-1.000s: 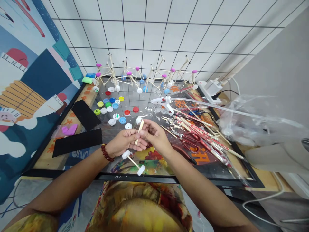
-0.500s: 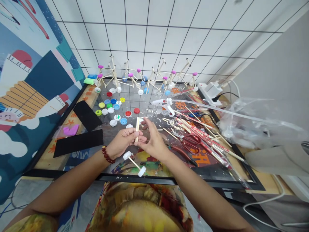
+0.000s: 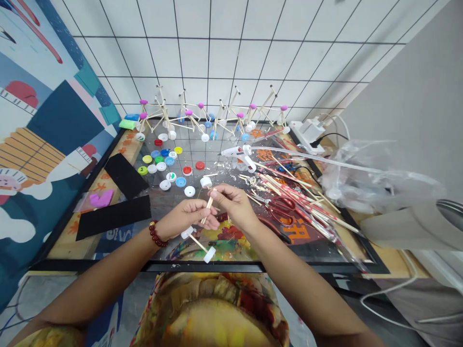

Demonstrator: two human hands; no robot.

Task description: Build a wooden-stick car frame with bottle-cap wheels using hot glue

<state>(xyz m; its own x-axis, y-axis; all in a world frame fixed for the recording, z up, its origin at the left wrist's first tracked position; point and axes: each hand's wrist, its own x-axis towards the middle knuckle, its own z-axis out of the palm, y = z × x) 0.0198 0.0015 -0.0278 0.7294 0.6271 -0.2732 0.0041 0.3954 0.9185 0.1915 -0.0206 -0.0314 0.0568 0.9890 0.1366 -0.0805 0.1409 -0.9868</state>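
Your left hand and right hand meet over the counter, both sets of fingers closed narrowly around the short sticks, which lie side by side at a tilt. Your right thumb and forefinger pinch the upper end, while your left fingers grip lower down; the left fingertips are partly hidden. Just beyond your fingers sits a white cap, and on the near side, just below your left hand, lies an axle with a white cap on each end. Farther out and to the left of your fingers are the loose caps, in red, yellow, green, blue and white. Left of your fingers, well apart, you have two black strips and the pink clay. Beyond your right fingers rests the glue gun; to their right lie the red-handled scissors, with a heap of long sticks past them. Farthest from your fingers, along the wall, stands a row of stick frames with pink blobs and cap feet.
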